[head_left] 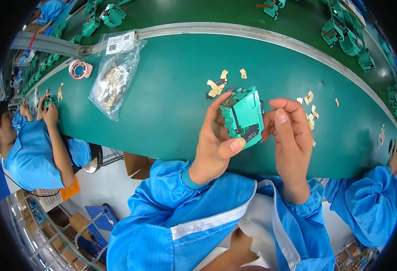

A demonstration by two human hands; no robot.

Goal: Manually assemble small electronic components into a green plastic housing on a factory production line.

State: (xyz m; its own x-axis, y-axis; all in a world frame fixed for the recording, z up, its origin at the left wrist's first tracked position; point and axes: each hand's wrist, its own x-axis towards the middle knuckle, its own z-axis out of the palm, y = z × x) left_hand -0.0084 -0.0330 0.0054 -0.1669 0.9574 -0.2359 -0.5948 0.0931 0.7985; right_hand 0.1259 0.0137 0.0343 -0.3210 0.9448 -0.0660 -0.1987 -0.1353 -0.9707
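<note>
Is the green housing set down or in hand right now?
In hand: the left hand holds the green housing, thumb at its lower edge and a fingertip at its upper left.

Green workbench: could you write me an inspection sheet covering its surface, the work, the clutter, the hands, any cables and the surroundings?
Surface: green workbench, bordered by a metal rail.
Job's things: green housing, held above the bench; cream slips lie scattered beyond it and to its right.
Clutter: filled clear bag; pinkish roll.
Hands: left hand grips the housing; right hand is at its right side, contact unclear.
Cables: thin dark line at far left, possibly a cable.
Surroundings: blue-clad co-workers on both sides; more green parts beyond the rail.
</note>
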